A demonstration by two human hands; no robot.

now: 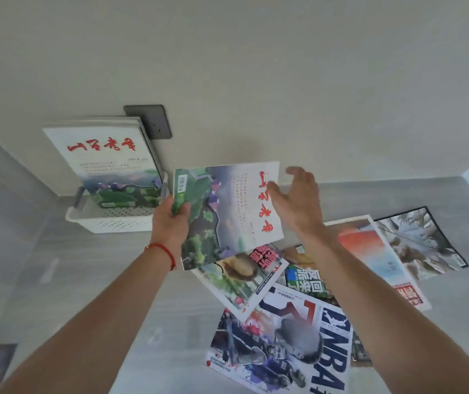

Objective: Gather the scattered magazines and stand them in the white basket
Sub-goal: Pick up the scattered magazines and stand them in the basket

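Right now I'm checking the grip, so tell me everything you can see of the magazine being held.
The held magazine is thin and glossy, its cover showing green lotus leaves, purple flowers and red calligraphy on white. It hangs in the air, tilted, above the scattered magazines, right of the white basket. The left hand pinches its green edge; the open right hand hovers beside it.

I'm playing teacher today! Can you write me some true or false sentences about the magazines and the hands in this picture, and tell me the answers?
1. The left hand holds a magazine with a green cover. True.
2. The white basket has nothing in it. False: magazines already stand in it.
3. The right hand is gripping the NBA magazine. False: it is open and holds nothing.
4. Several magazines lie on the floor. True.
5. The left wrist wears a red string. True.
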